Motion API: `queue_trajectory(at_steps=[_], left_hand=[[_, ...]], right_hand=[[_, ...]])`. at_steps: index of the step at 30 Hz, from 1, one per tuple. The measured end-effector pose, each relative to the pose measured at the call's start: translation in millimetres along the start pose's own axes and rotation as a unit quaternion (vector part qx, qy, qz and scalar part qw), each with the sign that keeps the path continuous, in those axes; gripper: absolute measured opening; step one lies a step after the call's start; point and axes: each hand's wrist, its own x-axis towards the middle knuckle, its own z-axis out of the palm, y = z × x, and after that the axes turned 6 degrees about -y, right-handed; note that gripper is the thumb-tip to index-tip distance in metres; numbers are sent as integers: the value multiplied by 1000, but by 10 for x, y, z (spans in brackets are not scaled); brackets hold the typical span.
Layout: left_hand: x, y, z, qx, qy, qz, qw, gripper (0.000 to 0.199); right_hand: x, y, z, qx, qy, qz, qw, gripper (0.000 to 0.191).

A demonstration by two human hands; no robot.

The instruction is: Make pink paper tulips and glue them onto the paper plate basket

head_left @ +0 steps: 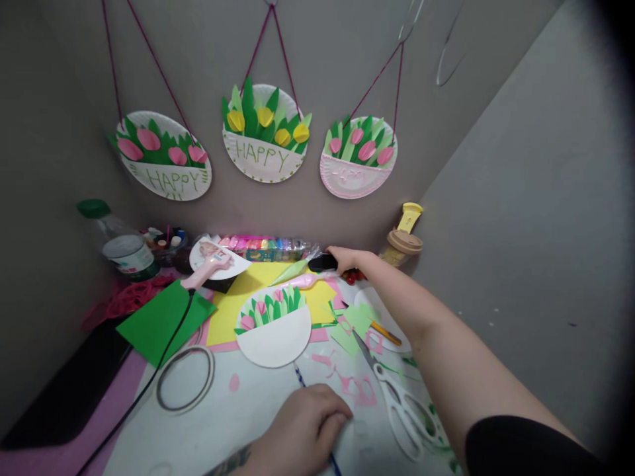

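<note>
My left hand (310, 426) is curled into a loose fist low on the table. A thin blue-and-white patterned pencil (299, 375) runs through it, its ends showing above and below. My right hand (348, 260) reaches far back, its fingers closed on a black object (322, 263) whose kind is unclear. Between the hands lies a paper-plate basket (278, 334) with green paper leaves and pink tulips in its pocket. Close to the black object are a green piping bag-like tube (290, 271) and a pink one (303, 281).
White scissors (397, 396), an orange pencil (385, 332) and paper scraps (357, 389) lie right. At left are a tape roll (161, 387), a corded pink glue gun (208, 270), green paper (163, 324) and a bottle (126, 254). Three finished plates, one central (265, 158), hang behind.
</note>
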Motion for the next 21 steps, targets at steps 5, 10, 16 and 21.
queue_trajectory(at_steps=[5,10,16,21], left_hand=[[5,-37,9,-1,5,-5,1000,26],[10,-43,-1,-6,9,-13,1000,25],[19,-72,8,-7,2,-21,1000,25],[30,-93,-1,-8,7,-32,999,25]], right_hand=[[-45,3,21,14,7,0,1000,87],[-67,-6,36,3,19,18,1000,89],[-50,-27,0,-18,32,3,999,87],[-34,-46,-9,-12,32,-18,999,87]])
